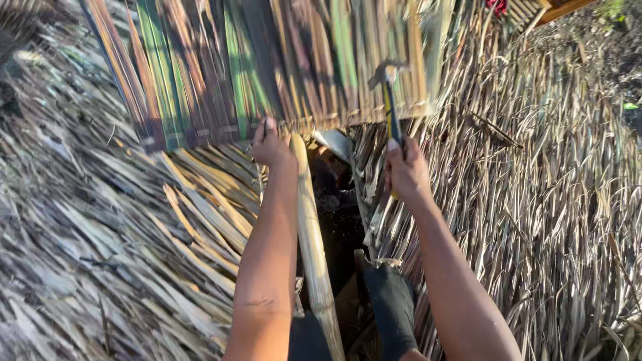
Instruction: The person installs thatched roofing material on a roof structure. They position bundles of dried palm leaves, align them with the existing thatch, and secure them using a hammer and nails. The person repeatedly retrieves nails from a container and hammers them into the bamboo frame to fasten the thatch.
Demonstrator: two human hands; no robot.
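My right hand (405,168) grips a hammer (389,100) with a yellow and dark handle, its metal head raised over the lower edge of a woven palm-leaf thatch panel (267,67). My left hand (269,144) is closed with its fingers pinched at the panel's bottom edge; something thin may be between them, too small to tell. A pale wooden pole (313,247) runs from below up to that edge, between my two forearms.
Dry thatch leaves (548,200) cover the slope to the right and the left (100,227). A dark gap (338,207) opens beside the pole, with a dark cloth-covered knee (391,307) below it. Wooden boards show at the top right corner (562,8).
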